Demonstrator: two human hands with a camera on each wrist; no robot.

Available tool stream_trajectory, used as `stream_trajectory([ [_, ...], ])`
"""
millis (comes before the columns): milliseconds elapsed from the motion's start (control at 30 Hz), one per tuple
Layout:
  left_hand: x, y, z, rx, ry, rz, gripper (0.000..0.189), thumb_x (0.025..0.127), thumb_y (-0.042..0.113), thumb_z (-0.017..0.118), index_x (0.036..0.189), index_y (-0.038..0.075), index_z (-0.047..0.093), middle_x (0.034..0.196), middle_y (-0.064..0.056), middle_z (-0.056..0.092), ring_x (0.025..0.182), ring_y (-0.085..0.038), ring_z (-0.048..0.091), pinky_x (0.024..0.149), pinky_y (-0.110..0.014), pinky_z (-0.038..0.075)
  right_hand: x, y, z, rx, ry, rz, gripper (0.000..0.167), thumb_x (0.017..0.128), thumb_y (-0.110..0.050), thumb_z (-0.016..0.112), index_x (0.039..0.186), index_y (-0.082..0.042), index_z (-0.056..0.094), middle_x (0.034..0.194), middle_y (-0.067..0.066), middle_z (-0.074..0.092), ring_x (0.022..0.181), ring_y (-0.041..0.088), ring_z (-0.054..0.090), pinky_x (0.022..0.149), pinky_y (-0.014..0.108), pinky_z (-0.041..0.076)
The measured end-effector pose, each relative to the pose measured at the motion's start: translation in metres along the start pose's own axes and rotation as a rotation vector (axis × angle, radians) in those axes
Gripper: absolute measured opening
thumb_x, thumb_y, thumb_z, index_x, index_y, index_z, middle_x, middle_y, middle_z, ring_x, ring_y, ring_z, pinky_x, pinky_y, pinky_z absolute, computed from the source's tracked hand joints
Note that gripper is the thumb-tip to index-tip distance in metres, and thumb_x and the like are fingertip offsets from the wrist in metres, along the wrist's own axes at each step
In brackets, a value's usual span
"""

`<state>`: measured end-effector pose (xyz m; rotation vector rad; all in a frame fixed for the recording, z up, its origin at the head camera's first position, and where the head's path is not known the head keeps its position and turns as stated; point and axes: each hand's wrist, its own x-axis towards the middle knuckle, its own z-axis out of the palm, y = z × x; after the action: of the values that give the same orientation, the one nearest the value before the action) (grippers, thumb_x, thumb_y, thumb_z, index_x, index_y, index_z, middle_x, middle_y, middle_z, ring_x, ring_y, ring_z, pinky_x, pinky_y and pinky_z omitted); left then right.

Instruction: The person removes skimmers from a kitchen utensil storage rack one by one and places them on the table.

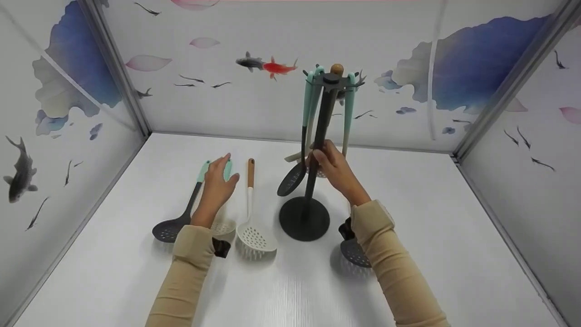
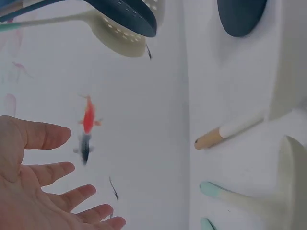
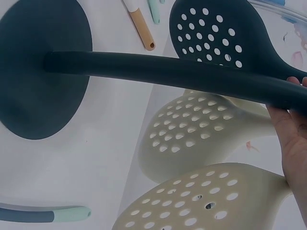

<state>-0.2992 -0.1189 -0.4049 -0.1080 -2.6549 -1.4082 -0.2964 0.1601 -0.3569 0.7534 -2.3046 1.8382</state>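
My right hand (image 1: 338, 170) grips the black pole (image 1: 323, 118) of a utensil rack about halfway up, with its round base (image 1: 304, 219) below. Green-handled utensils hang from the rack's top, among them a black skimmer (image 1: 292, 179) and pale perforated skimmers (image 3: 192, 124). My left hand (image 1: 217, 190) is held over the lying utensils with fingers spread and nothing in it; the left wrist view shows its open palm. Under and beside it lie a black skimmer (image 1: 168, 230) and a white skimmer (image 1: 224, 227), both with green handles, and a white skimmer with a wooden handle (image 1: 251, 172).
Another black skimmer (image 1: 356, 254) lies at the right, partly covered by the right forearm; its green handle end (image 3: 72, 213) shows in the right wrist view. The white table (image 1: 290, 295) is enclosed by white panels (image 1: 181, 104) printed with fish and petals.
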Motion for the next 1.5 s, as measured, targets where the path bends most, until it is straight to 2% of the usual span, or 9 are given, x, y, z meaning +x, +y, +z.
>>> stream_trajectory([
  [200,-0.003,0.033,0.007,-0.109,-0.008,0.118,0.055,0.094,0.016,0.049,0.145,0.007,0.029,0.147,-0.019,0.03,0.137,-0.036,0.027,0.11,-0.051,0.025,-0.001,0.0,-0.001,0.005,0.009,0.001,0.028,0.1,-0.008,0.036,0.119,0.012,0.04,0.096,0.031,0.055,0.09,0.037,0.057,0.083,0.049,0.049],
  [433,-0.003,0.071,0.024,-0.288,-0.063,0.26,0.053,0.094,0.013,0.051,0.144,0.006,0.032,0.142,-0.017,0.04,0.127,-0.035,0.044,0.105,-0.045,0.036,0.004,0.025,-0.006,0.01,0.028,-0.025,0.024,0.1,-0.014,0.04,0.116,0.003,0.044,0.093,0.022,0.058,0.088,0.031,0.06,0.08,0.037,0.052],
  [667,0.003,0.101,0.038,-0.396,-0.153,0.332,0.055,0.096,0.015,0.049,0.146,0.007,0.027,0.138,-0.016,0.047,0.127,-0.027,0.047,0.105,-0.037,0.037,-0.002,0.001,0.002,-0.009,0.058,-0.015,0.022,0.1,-0.007,0.038,0.114,0.009,0.043,0.092,0.028,0.058,0.086,0.036,0.059,0.079,0.047,0.051],
  [800,0.008,0.114,0.045,-0.454,-0.187,0.352,0.052,0.099,0.017,0.043,0.147,0.009,0.024,0.14,-0.014,0.047,0.131,-0.025,0.043,0.108,-0.036,0.034,-0.003,-0.002,0.004,-0.009,0.052,-0.014,0.023,0.1,-0.008,0.036,0.115,0.009,0.041,0.093,0.032,0.056,0.087,0.045,0.056,0.079,0.049,0.049],
  [900,0.011,0.12,0.049,-0.499,-0.185,0.361,0.048,0.101,0.018,0.039,0.146,0.008,0.027,0.139,-0.014,0.047,0.131,-0.024,0.043,0.109,-0.034,0.033,-0.004,-0.001,0.005,-0.007,0.043,-0.018,0.023,0.1,-0.008,0.036,0.116,0.008,0.041,0.094,0.034,0.055,0.084,0.042,0.056,0.078,0.05,0.048],
  [1067,0.012,0.125,0.054,-0.53,-0.113,0.378,0.042,0.101,0.018,0.039,0.14,0.005,0.037,0.127,-0.017,0.056,0.123,-0.025,0.051,0.104,-0.034,0.038,-0.003,0.0,0.007,-0.005,0.056,-0.033,0.023,0.1,-0.007,0.036,0.116,0.008,0.042,0.094,0.034,0.056,0.077,0.016,0.058,0.078,0.053,0.046],
  [1133,0.012,0.126,0.054,-0.535,-0.083,0.368,0.039,0.1,0.018,0.04,0.137,0.005,0.041,0.121,-0.017,0.059,0.117,-0.026,0.055,0.1,-0.035,0.042,-0.003,0.0,0.007,-0.013,0.058,-0.033,0.023,0.1,-0.008,0.036,0.116,0.008,0.042,0.094,0.033,0.056,0.077,0.012,0.058,0.078,0.052,0.046],
  [1267,0.011,0.129,0.053,-0.539,-0.049,0.329,0.033,0.099,0.017,0.043,0.129,0.004,0.05,0.11,-0.016,0.063,0.105,-0.029,0.06,0.09,-0.033,0.048,-0.004,0.0,0.006,0.0,0.065,-0.022,0.025,0.1,-0.008,0.037,0.116,0.01,0.041,0.094,0.031,0.056,0.081,0.016,0.058,0.078,0.047,0.048],
  [1500,0.008,0.134,0.047,-0.504,-0.067,0.292,0.03,0.098,0.018,0.046,0.12,0.001,0.057,0.105,-0.016,0.063,0.092,-0.023,0.061,0.08,-0.028,0.051,-0.004,0.0,0.005,0.014,0.074,-0.003,0.027,0.1,-0.009,0.038,0.118,0.01,0.041,0.094,0.029,0.056,0.081,0.013,0.058,0.08,0.047,0.049],
])
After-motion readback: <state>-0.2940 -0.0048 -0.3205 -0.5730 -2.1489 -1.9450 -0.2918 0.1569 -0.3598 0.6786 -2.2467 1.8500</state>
